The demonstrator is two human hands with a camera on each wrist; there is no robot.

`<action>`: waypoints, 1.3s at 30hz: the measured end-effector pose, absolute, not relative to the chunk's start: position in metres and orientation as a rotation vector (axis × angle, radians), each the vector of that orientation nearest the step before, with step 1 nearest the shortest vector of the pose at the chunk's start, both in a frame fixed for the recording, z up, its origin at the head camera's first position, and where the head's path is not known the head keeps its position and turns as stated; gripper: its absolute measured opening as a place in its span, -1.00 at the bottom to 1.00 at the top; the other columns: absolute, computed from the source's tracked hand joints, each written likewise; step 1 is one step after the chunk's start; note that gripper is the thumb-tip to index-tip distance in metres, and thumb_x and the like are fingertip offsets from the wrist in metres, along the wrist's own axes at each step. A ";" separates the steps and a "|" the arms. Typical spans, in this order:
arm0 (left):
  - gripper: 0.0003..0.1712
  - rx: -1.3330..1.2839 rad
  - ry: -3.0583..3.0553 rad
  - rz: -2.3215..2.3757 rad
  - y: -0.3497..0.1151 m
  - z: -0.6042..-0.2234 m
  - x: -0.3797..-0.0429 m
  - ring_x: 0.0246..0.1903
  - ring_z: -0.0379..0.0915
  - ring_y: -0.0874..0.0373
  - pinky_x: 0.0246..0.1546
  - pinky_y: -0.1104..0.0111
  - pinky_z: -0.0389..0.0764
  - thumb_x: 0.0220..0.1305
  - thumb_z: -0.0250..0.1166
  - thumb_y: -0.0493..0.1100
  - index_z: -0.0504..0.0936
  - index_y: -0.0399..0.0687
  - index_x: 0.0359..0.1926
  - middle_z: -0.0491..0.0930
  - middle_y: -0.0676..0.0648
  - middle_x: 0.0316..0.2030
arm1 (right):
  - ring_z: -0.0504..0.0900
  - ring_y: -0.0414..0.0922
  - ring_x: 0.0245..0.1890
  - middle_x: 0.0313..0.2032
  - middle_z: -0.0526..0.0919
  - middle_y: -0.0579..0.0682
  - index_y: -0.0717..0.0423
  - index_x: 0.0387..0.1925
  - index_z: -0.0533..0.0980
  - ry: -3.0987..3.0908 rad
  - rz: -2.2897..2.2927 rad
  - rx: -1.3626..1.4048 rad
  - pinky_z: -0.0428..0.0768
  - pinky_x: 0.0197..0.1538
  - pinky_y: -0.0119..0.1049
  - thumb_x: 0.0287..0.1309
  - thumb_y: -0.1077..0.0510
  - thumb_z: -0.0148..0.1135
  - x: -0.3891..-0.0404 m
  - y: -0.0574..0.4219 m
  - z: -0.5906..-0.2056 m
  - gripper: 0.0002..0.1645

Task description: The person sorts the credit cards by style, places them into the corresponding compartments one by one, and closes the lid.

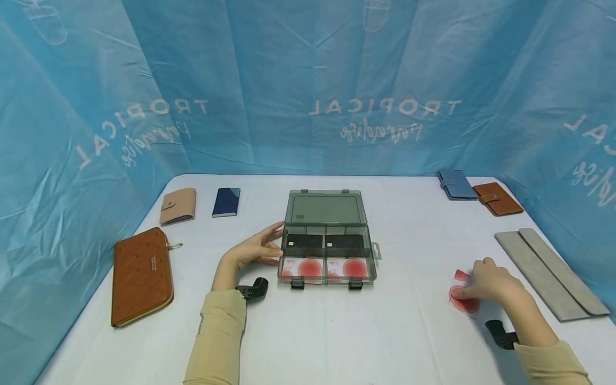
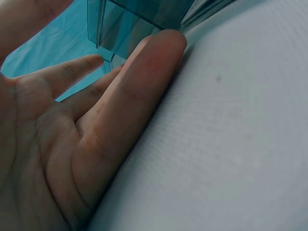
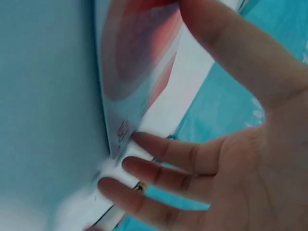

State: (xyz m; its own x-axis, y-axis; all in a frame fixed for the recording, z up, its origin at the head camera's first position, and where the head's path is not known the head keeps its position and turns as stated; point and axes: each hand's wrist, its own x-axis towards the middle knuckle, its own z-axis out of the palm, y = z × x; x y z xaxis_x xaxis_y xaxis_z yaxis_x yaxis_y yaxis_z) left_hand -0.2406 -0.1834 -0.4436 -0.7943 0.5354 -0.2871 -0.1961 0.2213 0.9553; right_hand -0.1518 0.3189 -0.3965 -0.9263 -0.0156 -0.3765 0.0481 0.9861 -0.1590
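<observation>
A grey see-through plastic box [image 1: 326, 282] stands in the middle of the table with its lid raised toward the back. Black cards [image 1: 344, 241] lie in its two back compartments, and red-and-white cards [image 1: 353, 268] fill the two front ones. My left hand [image 1: 252, 250] rests against the box's left side with extended fingers; in the left wrist view its fingertips meet the box wall [image 2: 127, 29]. Over at the right, my right hand [image 1: 493, 280] holds a red-and-white card [image 1: 466, 303] between thumb and fingers, partly covering it. The right wrist view shows the card [image 3: 137, 62] close to the tabletop.
On the left lie a brown zip wallet [image 1: 143, 278], a beige wallet [image 1: 178, 206] and a dark blue notebook [image 1: 226, 202]. A blue wallet [image 1: 457, 185], a brown wallet [image 1: 498, 199] and a long grey pouch [image 1: 548, 274] lie on the right. Blue curtains surround the white table.
</observation>
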 end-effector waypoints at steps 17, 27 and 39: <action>0.07 0.337 1.910 1.630 -0.184 -0.446 -0.242 -0.16 0.42 0.13 0.01 0.06 0.51 0.11 0.32 -0.25 -0.20 0.08 0.46 -0.23 -0.25 0.42 | 0.29 0.23 -0.10 -0.10 0.32 0.38 0.32 -0.01 0.11 2.548 -0.791 -0.085 0.42 -0.13 0.06 -0.07 -0.01 0.40 -0.200 0.317 -0.412 -0.19; 0.06 0.314 1.931 1.627 -0.183 -0.444 -0.240 -0.16 0.42 0.13 0.00 0.07 0.52 0.10 0.30 -0.27 -0.18 0.10 0.46 -0.21 -0.22 0.42 | 0.43 0.00 0.01 0.21 0.24 0.45 0.36 0.34 -0.02 2.428 -1.469 0.005 0.53 0.06 -0.26 0.19 0.22 0.16 -0.220 0.284 -0.399 -0.18; 0.06 0.296 1.941 1.618 -0.182 -0.443 -0.240 -0.16 0.43 0.13 0.00 0.09 0.52 0.09 0.31 -0.28 -0.15 0.12 0.46 -0.18 -0.19 0.43 | 0.38 -0.23 -0.70 -0.57 0.47 -0.03 0.28 0.13 0.33 2.436 -1.584 -0.248 0.42 -0.62 -0.39 0.29 -0.01 0.05 -0.228 0.219 -0.391 -0.47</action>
State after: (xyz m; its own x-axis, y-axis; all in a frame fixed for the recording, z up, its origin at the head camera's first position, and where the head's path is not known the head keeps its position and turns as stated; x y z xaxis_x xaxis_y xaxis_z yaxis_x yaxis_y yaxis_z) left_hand -0.2398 -0.1823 -0.4432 -0.8018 0.5202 -0.2941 -0.1957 0.2364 0.9517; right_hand -0.2277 0.2187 -0.3905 -0.9604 -0.2618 -0.0954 -0.0189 0.4028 -0.9151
